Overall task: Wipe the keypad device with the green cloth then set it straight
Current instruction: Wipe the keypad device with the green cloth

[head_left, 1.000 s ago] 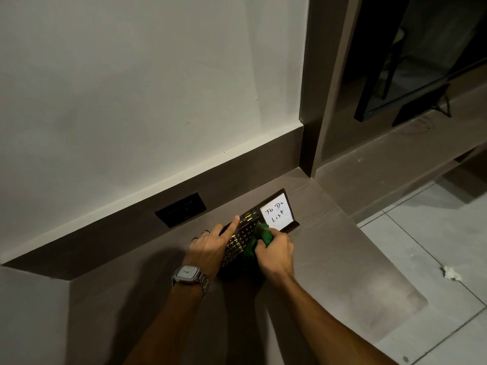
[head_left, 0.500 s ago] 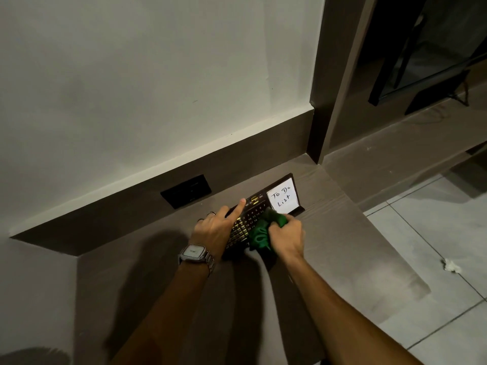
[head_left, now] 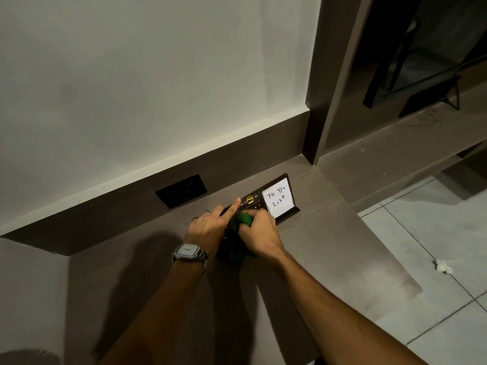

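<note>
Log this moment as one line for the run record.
stage: wiping | right hand: rubbing cloth on keypad | left hand: steadying keypad | straightening: not done

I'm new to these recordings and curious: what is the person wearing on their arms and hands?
Both forearms are bare, with no sleeves in view. The left wrist carries a silver metal wristwatch with a rectangular pale face and a link bracelet. The left hand has what look like rings on two fingers. The right hand shows no jewellery or gloves.

right hand (head_left: pixel 259 233) presses green cloth (head_left: pixel 243 219) on keypad device (head_left: pixel 254 202) | left hand (head_left: pixel 210 227) steadies device on desk (head_left: pixel 329 233)
</note>
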